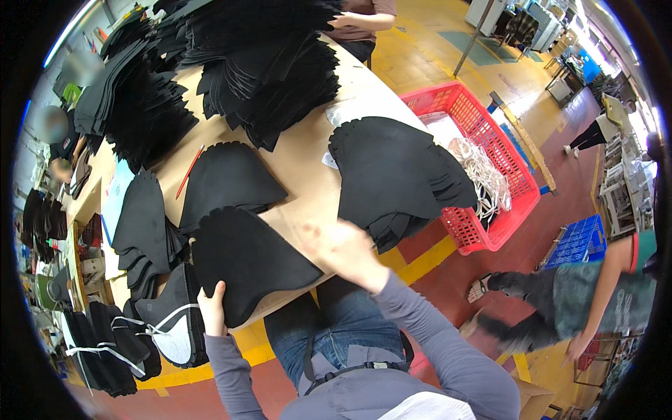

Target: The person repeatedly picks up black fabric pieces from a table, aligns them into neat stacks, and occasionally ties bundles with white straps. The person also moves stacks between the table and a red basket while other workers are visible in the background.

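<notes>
My left hand [213,308] pinches the near left edge of a flat black cut piece [248,262] with a scalloped rim, thumb on top and fingers hidden beneath. The piece lies at the front of the table. Just to its right, my right hand [339,250] hovers over the table edge, its fingers smeared by motion. Behind the held piece is another black piece [227,175]. A fanned stack of black pieces [392,168] sits to the right, and a smaller stack [143,224] to the left. A red pencil [190,171] lies on the tabletop.
Tall heaps of black pieces [266,63] fill the table's far side. White-tied black bundles [175,322] stand at the left. A red basket [500,231] with white cords [483,175] stands to the right. A person [595,301] is at the lower right; others are beyond the table.
</notes>
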A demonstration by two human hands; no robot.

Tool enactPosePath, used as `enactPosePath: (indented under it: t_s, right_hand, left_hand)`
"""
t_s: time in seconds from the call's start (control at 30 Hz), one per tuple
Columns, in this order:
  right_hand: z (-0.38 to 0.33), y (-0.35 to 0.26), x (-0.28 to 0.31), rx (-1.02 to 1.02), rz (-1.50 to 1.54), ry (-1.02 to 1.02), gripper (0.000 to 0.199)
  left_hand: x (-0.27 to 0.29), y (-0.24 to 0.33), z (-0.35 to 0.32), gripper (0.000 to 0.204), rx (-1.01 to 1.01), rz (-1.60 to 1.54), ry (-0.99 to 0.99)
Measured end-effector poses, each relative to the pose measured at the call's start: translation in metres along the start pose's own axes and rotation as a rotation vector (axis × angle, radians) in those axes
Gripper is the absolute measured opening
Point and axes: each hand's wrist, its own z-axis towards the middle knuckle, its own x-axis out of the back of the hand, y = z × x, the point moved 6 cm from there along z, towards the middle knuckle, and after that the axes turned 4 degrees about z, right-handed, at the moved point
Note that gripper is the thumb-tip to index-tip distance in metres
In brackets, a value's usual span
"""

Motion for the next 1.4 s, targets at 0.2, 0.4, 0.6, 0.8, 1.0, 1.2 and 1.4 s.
enactPosePath:
  t_s: [0.2, 0.4, 0.6, 0.8, 1.0, 1.2, 1.4]
  right_hand:
    - [-0.034, 0.087, 0.144, -0.366, -0.511, 0.684, 0.058]
    - [-0.043, 0.137, 0.152, -0.4, -0.286, 0.319, 0.066]
    - [-0.019, 0.137, 0.155, -0.404, -0.277, 0.354, 0.071]
    - [0.024, 0.135, 0.196, -0.179, -0.254, 0.32, 0.053]
    - [0.104, 0.186, 0.225, -0.213, -0.486, -0.039, 0.089]
    - [0.08, 0.181, 0.217, -0.254, -0.126, 0.003, 0.081]
    - [0.023, 0.187, 0.222, -0.587, 0.104, 0.142, 0.064]
  left_hand:
    - [-0.008, -0.003, 0.016, 0.045, 0.255, 0.01, 0.049]
    - [-0.012, 0.06, -0.013, 0.05, -0.112, 0.712, 0.38]
    - [-0.094, 0.11, -0.04, 0.028, -0.273, 0.127, 0.118]
    - [-0.213, 0.099, -0.04, 0.027, -0.099, -0.03, -0.404]
    - [-0.317, 0.088, -0.008, 0.072, 0.037, -0.141, -0.56]
    - [-0.35, 0.086, -0.007, 0.093, 0.051, -0.112, -0.624]
    - [-0.328, 0.094, 0.002, 0.083, 0.06, -0.097, -0.536]
